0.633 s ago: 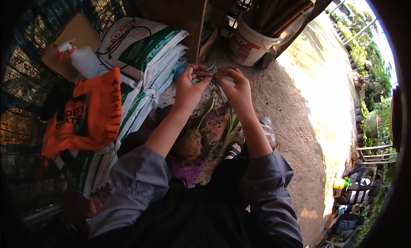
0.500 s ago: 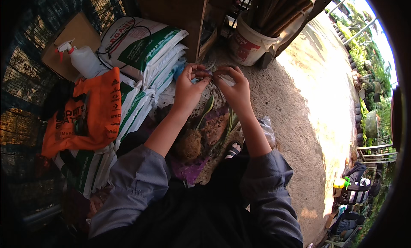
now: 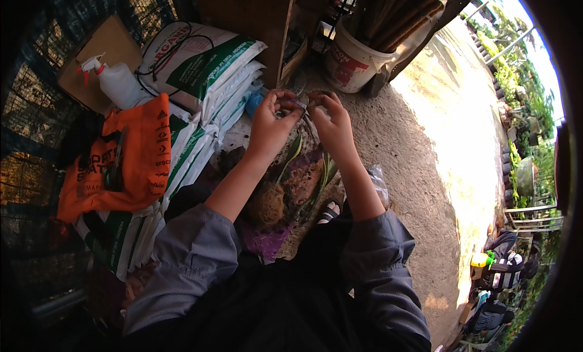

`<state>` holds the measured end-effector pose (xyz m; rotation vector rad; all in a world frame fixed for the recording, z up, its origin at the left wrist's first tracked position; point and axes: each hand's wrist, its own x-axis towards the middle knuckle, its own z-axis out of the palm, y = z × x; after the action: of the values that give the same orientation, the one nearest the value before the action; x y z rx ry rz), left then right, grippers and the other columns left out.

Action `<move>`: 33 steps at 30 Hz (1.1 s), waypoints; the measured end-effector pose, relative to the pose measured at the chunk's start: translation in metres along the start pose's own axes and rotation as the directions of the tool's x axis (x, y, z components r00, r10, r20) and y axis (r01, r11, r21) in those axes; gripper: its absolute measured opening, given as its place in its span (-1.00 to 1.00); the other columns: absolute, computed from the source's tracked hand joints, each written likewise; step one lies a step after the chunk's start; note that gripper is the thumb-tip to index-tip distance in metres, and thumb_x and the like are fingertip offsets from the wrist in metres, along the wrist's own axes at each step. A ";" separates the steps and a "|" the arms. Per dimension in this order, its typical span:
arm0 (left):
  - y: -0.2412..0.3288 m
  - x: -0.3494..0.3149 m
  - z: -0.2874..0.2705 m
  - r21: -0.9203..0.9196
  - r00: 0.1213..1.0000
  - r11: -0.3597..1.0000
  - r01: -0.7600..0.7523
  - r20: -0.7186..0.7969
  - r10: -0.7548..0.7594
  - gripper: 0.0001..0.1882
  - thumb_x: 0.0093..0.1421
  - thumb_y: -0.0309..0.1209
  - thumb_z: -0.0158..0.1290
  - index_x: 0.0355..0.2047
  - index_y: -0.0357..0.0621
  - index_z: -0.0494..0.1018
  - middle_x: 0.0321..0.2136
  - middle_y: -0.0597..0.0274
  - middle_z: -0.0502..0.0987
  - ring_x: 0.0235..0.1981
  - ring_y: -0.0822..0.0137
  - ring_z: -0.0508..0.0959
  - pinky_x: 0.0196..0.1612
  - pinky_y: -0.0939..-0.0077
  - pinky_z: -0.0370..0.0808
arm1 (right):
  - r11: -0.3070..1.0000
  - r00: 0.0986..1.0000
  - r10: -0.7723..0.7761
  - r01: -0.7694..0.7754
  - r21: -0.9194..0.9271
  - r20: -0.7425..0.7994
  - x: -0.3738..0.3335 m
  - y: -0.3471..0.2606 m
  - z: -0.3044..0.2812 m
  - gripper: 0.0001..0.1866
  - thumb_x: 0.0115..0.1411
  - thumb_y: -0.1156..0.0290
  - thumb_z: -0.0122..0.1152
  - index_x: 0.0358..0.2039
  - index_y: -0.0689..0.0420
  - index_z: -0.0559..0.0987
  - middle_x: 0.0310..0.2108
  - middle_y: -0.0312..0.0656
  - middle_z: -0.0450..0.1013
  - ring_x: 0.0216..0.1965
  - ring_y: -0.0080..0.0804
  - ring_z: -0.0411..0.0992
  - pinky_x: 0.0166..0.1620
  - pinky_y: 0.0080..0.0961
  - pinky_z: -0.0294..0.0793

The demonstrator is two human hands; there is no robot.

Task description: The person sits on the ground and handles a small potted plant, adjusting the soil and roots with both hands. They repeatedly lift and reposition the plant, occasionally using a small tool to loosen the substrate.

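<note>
Both my arms reach forward over the ground. My left hand (image 3: 276, 116) is closed in a pinch, thumb against the fingers. Close beside it, my right hand (image 3: 329, 118) also pinches, its fingers bent. A thin pale strand seems to run between the fingertips, too small to name. Beneath my forearms lies a round ball of brown fibre (image 3: 267, 205), with a long green leaf (image 3: 294, 150) rising beside it. To its right are a brown clump (image 3: 308, 181) and more striped leaves (image 3: 325, 173). These things rest on a purple sheet (image 3: 265, 242) scattered with soil.
White-and-green sacks (image 3: 209, 66) are stacked at left, with a spray bottle (image 3: 120, 85) and an orange bag (image 3: 139, 170) on them. Ahead stands a white bucket (image 3: 358, 63) of long brown pieces, near a wooden cabinet (image 3: 246, 27). Clear plastic (image 3: 378, 181) lies by my right forearm.
My fingertips have shifted slightly, and the right hand has moved a little down and left. Wispy pale strands above the fingers show less now. The things on the ground stay put.
</note>
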<state>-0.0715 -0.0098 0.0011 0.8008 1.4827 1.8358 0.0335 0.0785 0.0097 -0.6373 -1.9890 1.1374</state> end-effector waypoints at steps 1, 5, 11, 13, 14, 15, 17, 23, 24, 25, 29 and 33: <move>-0.002 0.001 -0.001 -0.004 1.000 1.000 -0.014 -0.002 0.014 -0.71 0.02 -0.62 0.05 -0.22 -0.22 0.31 -0.43 0.28 0.46 -0.34 0.53 0.43 -0.26 0.66 0.36 | 1.000 1.000 0.004 -0.004 0.005 0.002 0.000 0.002 0.000 -0.80 -0.02 0.48 0.02 -0.38 0.29 0.49 -0.32 -0.09 0.37 -0.23 -0.25 0.40 -0.12 -0.50 0.32; -0.002 0.004 -0.005 -0.160 1.000 0.987 0.018 -0.015 -0.020 -0.73 0.05 -0.60 0.02 -0.20 -0.22 0.32 -0.40 0.28 0.45 -0.33 0.52 0.43 -0.23 0.67 0.34 | 0.998 1.000 0.027 -0.026 0.059 -0.007 0.001 0.006 -0.003 -0.78 -0.01 0.46 0.02 -0.35 0.28 0.49 -0.33 -0.12 0.36 -0.24 -0.30 0.39 -0.11 -0.51 0.31; 0.015 0.022 -0.040 -0.215 0.959 0.959 0.185 -0.175 -0.225 -0.72 0.08 -0.42 0.03 -0.16 -0.03 0.37 -0.31 0.37 0.48 -0.21 0.55 0.43 -0.12 0.43 0.16 | 0.998 0.996 0.069 -0.069 0.011 -0.059 0.010 0.021 -0.029 -0.76 0.06 0.42 0.01 -0.31 0.30 0.49 -0.35 -0.16 0.34 -0.27 -0.38 0.35 -0.12 -0.55 0.27; 0.019 0.029 -0.059 -0.265 0.936 0.946 0.185 -0.247 -0.252 -0.71 0.10 -0.32 0.02 -0.13 0.08 0.38 -0.28 0.44 0.48 -0.18 0.58 0.43 -0.13 0.38 0.07 | 0.992 0.987 0.119 -0.115 0.048 -0.109 0.013 0.026 -0.039 -0.76 0.10 0.40 -0.01 -0.31 0.30 0.49 -0.35 -0.17 0.33 -0.27 -0.40 0.34 -0.14 -0.56 0.27; 0.022 0.033 -0.069 -0.311 0.929 0.937 0.159 -0.275 -0.249 -0.71 0.11 -0.28 0.00 -0.11 0.14 0.37 -0.26 0.49 0.49 -0.15 0.61 0.43 -0.13 0.38 0.03 | 0.988 0.980 0.145 -0.137 0.065 -0.136 0.013 0.026 -0.045 -0.75 0.11 0.39 -0.01 -0.31 0.30 0.49 -0.34 -0.18 0.33 -0.27 -0.42 0.33 -0.14 -0.57 0.26; 0.027 0.035 -0.079 -0.336 0.905 0.929 0.152 -0.332 -0.268 -0.72 0.14 -0.28 -0.03 -0.11 0.14 0.36 -0.29 0.51 0.49 -0.16 0.61 0.43 -0.14 0.39 0.04 | 0.982 0.978 0.189 -0.190 0.001 -0.092 0.014 0.024 -0.053 -0.72 0.19 0.40 -0.09 -0.18 0.27 0.49 -0.30 -0.28 0.40 -0.19 -0.55 0.27 -0.04 -0.64 0.18; 0.035 0.039 -0.096 -0.388 0.887 0.916 0.101 -0.382 -0.260 -0.72 0.16 -0.28 -0.05 -0.09 0.13 0.35 -0.29 0.52 0.48 -0.15 0.64 0.42 -0.13 0.38 0.05 | 0.985 0.975 0.172 -0.170 0.026 -0.142 0.016 0.029 -0.069 -0.71 0.20 0.39 -0.11 -0.17 0.26 0.49 -0.26 -0.26 0.41 -0.16 -0.54 0.28 -0.03 -0.62 0.18; 0.041 0.050 -0.157 -0.480 0.768 0.877 -0.024 -0.570 -0.291 -0.73 0.18 -0.13 -0.07 -0.15 0.13 0.37 -0.19 0.62 0.43 -0.15 0.72 0.39 -0.11 0.37 0.04 | 0.946 0.911 0.311 -0.324 -0.003 -0.271 0.024 0.011 -0.126 -0.57 0.17 0.11 -0.13 -0.10 0.10 0.51 -0.13 -0.17 0.44 -0.06 -0.45 0.31 0.02 -0.35 0.13; 0.040 0.050 -0.165 -0.468 0.743 0.883 -0.025 -0.600 -0.297 -0.73 0.18 -0.12 -0.08 -0.16 0.12 0.37 -0.17 0.64 0.42 -0.14 0.73 0.38 -0.11 0.34 0.03 | 0.934 0.901 0.336 -0.357 -0.029 -0.274 0.024 0.003 -0.133 -0.59 0.17 0.17 -0.10 -0.12 0.17 0.51 -0.15 -0.16 0.44 -0.07 -0.44 0.31 0.00 -0.46 0.15; 0.038 0.052 -0.173 -0.476 0.735 0.879 -0.027 -0.606 -0.305 -0.78 0.17 -0.13 -0.06 -0.22 0.14 0.38 -0.21 0.65 0.44 -0.13 0.73 0.39 -0.14 0.33 0.06 | 0.936 0.913 0.319 -0.346 -0.069 -0.254 0.020 -0.009 -0.141 -0.60 0.17 0.21 -0.09 -0.14 0.21 0.51 -0.17 -0.16 0.45 -0.07 -0.43 0.32 0.00 -0.51 0.16; 0.032 0.062 -0.198 -0.532 0.695 0.846 -0.033 -0.620 -0.363 -0.77 0.15 -0.15 -0.07 -0.22 0.11 0.38 -0.19 0.63 0.43 -0.11 0.73 0.37 -0.08 0.22 0.01 | 0.954 0.970 0.206 -0.228 -0.194 -0.128 -0.007 -0.060 -0.152 -0.69 0.15 0.36 -0.06 -0.20 0.29 0.51 -0.24 -0.15 0.45 -0.15 -0.42 0.35 -0.01 -0.54 0.24; 0.019 0.076 -0.216 -0.537 0.625 0.842 -0.048 -0.674 -0.394 -0.67 0.14 -0.10 -0.14 -0.20 0.02 0.39 -0.19 0.54 0.45 -0.13 0.63 0.40 -0.08 0.19 0.09 | 0.966 0.980 0.155 -0.177 -0.187 -0.126 -0.058 -0.099 -0.177 -0.73 0.09 0.40 -0.06 -0.29 0.30 0.51 -0.21 -0.14 0.45 -0.14 -0.41 0.35 -0.01 -0.54 0.24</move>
<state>-0.2893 -0.0808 -0.0140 -0.4840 1.3170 2.3817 0.2044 0.0781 0.1337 -0.9654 -1.9973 0.9835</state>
